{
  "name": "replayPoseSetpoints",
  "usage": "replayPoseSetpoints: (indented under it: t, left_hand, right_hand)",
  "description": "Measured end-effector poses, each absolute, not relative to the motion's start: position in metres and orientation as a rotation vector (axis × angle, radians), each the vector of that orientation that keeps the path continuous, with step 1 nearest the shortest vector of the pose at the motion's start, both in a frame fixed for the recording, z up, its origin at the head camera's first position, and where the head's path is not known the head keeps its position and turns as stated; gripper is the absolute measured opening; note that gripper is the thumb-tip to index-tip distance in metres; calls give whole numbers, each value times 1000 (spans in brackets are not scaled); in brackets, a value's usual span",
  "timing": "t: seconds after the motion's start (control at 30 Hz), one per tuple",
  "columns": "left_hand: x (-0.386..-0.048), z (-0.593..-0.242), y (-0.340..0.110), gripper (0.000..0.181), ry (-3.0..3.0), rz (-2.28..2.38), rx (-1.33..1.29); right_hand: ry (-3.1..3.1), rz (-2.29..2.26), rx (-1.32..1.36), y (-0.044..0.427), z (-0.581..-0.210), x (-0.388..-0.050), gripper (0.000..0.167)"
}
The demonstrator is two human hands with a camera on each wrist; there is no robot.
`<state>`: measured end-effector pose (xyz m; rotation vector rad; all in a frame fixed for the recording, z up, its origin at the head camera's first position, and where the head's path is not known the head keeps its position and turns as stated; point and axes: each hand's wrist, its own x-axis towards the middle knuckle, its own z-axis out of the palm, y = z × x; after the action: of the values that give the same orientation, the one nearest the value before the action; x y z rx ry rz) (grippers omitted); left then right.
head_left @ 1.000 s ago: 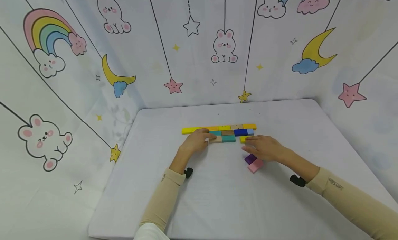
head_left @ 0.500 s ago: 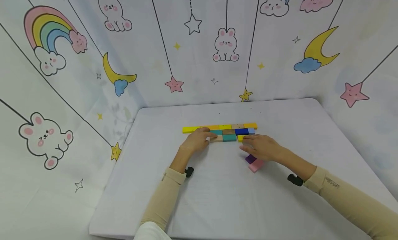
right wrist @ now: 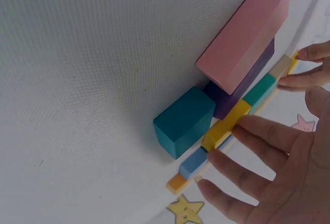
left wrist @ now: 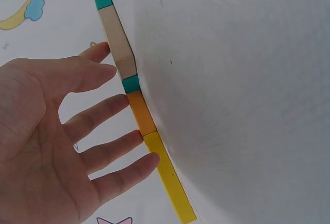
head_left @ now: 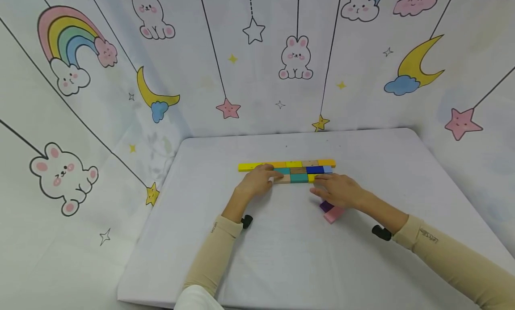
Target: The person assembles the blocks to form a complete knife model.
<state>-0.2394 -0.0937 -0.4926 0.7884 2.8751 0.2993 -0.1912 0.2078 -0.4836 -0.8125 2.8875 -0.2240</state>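
Note:
Coloured blocks lie in rows on the white table. In the front row, a natural wood block point(head_left: 284, 179), a teal block point(head_left: 299, 178) and a yellow block point(head_left: 311, 178) stand end to end. My left hand point(head_left: 255, 182) is at the left end of the rows, its spread fingertips against the blocks in the left wrist view. With fingers fairly straight, my right hand point(head_left: 339, 190) touches the yellow block and partly covers it. Close by this hand lie a purple block point(head_left: 326, 206), a pink block point(head_left: 334, 215) and a loose teal block point(right wrist: 184, 123), the last hidden in the head view.
Behind is a long row of yellow, orange and wood blocks point(head_left: 277, 165). Between the rows lie a brown block point(head_left: 298, 170), a dark blue block point(head_left: 315, 169) and a light blue block point(head_left: 327, 169). A patterned cloth backdrop point(head_left: 265, 77) rises behind the table point(head_left: 281, 256).
The yellow block under my right hand has slid left until it meets the teal block, closing the gap between them. My left hand has stayed in place on the rows.

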Motion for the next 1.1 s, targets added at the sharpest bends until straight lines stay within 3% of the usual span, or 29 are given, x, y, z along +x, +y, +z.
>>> replayPoseSetpoints:
  t: [1.1]
  left_hand:
    - [-238,-491,-93,44,2870,309,778]
  right_hand:
    - [2906,-293,-730,212,-478,-177,63]
